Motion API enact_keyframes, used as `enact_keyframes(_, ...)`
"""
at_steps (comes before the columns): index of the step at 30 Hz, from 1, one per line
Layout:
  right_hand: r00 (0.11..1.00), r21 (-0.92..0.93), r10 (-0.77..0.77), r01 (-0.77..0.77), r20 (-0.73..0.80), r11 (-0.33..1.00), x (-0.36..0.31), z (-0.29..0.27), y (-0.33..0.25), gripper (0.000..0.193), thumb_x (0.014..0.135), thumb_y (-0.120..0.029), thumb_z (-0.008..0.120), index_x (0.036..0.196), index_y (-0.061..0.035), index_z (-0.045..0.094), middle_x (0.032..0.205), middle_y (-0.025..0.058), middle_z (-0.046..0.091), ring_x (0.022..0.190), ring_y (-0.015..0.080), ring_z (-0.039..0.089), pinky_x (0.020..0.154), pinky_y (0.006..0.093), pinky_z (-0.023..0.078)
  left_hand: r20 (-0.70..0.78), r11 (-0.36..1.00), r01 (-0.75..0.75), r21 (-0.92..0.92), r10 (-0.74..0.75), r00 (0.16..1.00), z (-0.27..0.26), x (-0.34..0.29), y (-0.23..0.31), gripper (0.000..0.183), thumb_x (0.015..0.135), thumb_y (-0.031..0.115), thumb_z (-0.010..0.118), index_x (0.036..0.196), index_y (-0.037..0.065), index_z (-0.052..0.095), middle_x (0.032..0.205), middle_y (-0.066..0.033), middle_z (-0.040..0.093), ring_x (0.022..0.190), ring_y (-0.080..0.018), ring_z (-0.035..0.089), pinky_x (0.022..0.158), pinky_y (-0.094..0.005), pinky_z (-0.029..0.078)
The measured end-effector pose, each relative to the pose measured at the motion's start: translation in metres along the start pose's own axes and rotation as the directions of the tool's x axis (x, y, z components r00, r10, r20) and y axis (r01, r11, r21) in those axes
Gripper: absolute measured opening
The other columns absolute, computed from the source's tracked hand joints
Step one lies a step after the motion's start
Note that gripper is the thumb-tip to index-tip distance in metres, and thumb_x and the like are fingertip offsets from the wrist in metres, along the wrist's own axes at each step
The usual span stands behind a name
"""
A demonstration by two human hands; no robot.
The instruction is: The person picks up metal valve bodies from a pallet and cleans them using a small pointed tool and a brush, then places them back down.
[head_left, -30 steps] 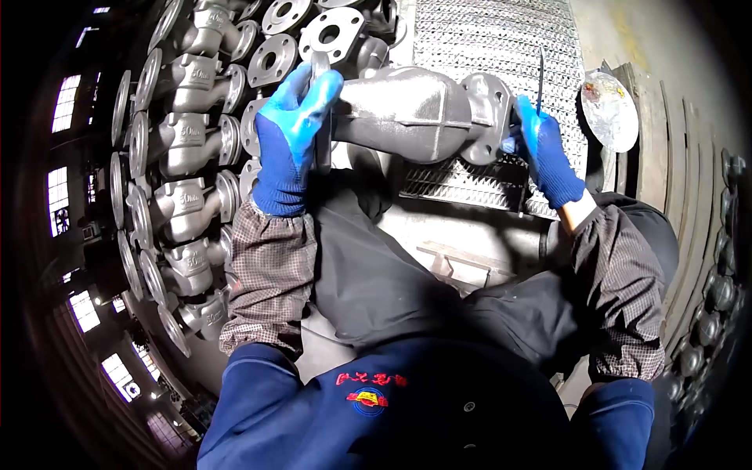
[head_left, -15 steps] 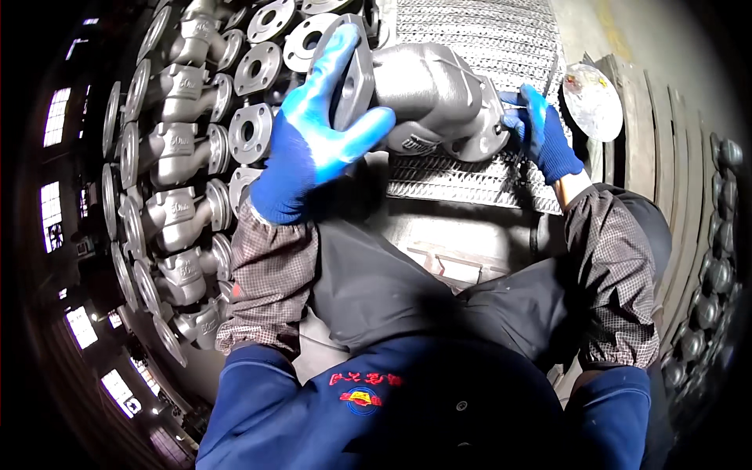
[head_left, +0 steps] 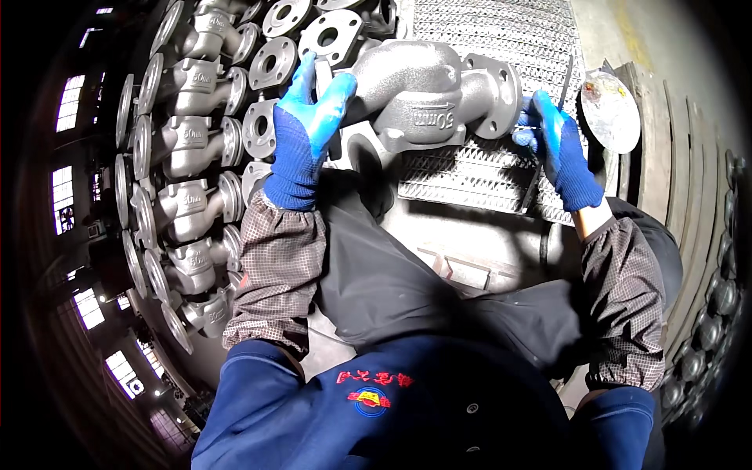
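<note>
A grey cast valve body (head_left: 423,94) with flanged ends lies across a ridged metal work surface (head_left: 501,31). My left hand (head_left: 305,133), in a blue coated glove, grips its left flange, with the thumb on one side and the fingers on the other. Just beside the round right flange (head_left: 501,102) is my right hand (head_left: 556,141), gloved alike, its fingers curled. A thin dark rod (head_left: 565,82) runs through the right hand and sticks out above and below it. The exact grip on the rod is partly hidden.
Several rows of similar grey valve castings (head_left: 188,141) stand close on the left. A round whitish, stained disc (head_left: 611,110) sits at the right, next to long wooden boards (head_left: 666,157). More castings (head_left: 709,329) lie at the far right. My legs are under the work surface's near edge.
The valve body has turned over, so its raised lettering faces up and its right flange shows round. My left hand has moved down around the left flange. The right hand stays by the right end.
</note>
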State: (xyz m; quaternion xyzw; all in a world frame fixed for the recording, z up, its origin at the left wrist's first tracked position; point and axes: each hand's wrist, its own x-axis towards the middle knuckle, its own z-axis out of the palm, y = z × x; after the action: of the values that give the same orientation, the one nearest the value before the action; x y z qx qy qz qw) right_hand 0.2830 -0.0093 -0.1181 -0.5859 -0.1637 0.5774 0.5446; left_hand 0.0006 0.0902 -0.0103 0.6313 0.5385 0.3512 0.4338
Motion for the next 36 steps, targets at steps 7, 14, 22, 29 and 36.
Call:
enact_keyframes(7, 0.999, -0.105, -0.022, 0.018, -0.038, 0.994, 0.002, 0.003, -0.003, 0.05, 0.091, -0.044, 0.053, 0.107, 0.0028, 0.058, 0.096, 0.0104, 0.062, 0.082, 0.0149, 0.06, 0.068, 0.0264, 0.052, 0.036, 0.976, -0.183, 0.116, 0.18, 0.983, 0.002, -0.004, -0.003, 0.054, 0.085, 0.021, 0.064, 0.126, -0.009, 0.045, 0.116, -0.0193, 0.058, 0.1, -0.0175, 0.057, 0.087, -0.0269, 0.046)
enact_keyframes(14, 0.993, -0.347, -0.121, 0.11, -0.01, 0.932, -0.018, 0.005, -0.048, 0.05, 0.093, -0.047, 0.049, 0.107, -0.0008, 0.061, 0.081, 0.0077, 0.065, 0.062, 0.009, 0.058, 0.054, 0.0189, 0.044, 0.058, 0.918, -0.284, 0.277, 0.279, 0.959, 0.007, 0.008, -0.009, 0.083, 0.076, 0.032, 0.07, 0.135, -0.012, 0.031, 0.131, -0.027, 0.047, 0.12, -0.0298, 0.05, 0.099, -0.0331, 0.041)
enact_keyframes(22, 0.965, -0.199, -0.243, 0.259, 0.103, 0.945, -0.06, 0.022, -0.107, 0.053, 0.095, -0.046, 0.043, 0.118, -0.0003, 0.058, 0.09, 0.0105, 0.069, 0.06, 0.0042, 0.056, 0.048, 0.0124, 0.032, 0.299, 0.806, -0.577, 0.133, 0.522, 0.799, 0.025, -0.012, 0.029, 0.067, 0.072, 0.017, 0.073, 0.13, -0.003, 0.047, 0.129, -0.0216, 0.052, 0.119, -0.0287, 0.053, 0.1, -0.0349, 0.04)
enact_keyframes(29, 0.898, -0.151, -0.147, 0.227, 0.414, 0.962, -0.061, 0.055, -0.108, 0.053, 0.095, -0.045, 0.043, 0.115, 0.0025, 0.057, 0.083, 0.0144, 0.069, 0.057, 0.0075, 0.058, 0.051, 0.0169, 0.038, 0.353, 0.876, -0.443, -0.193, 0.483, 0.802, 0.024, -0.012, 0.035, 0.03, 0.088, 0.012, 0.058, 0.115, -0.002, 0.061, 0.098, -0.0088, 0.065, 0.091, -0.0156, 0.062, 0.082, -0.0283, 0.048)
enact_keyframes(36, 0.826, -0.357, -0.393, 0.538, 0.405, 0.764, -0.082, 0.062, -0.085, 0.033, 0.094, -0.02, 0.047, 0.114, 0.0045, 0.057, 0.079, 0.0039, 0.058, 0.053, 0.0058, 0.05, 0.051, 0.0213, 0.041, 0.374, 0.928, -0.366, -0.073, 0.365, 0.852, 0.018, -0.004, -0.016, 0.028, 0.092, 0.017, 0.057, 0.109, -0.005, 0.059, 0.1, -0.0073, 0.063, 0.087, -0.0129, 0.06, 0.08, -0.0262, 0.048)
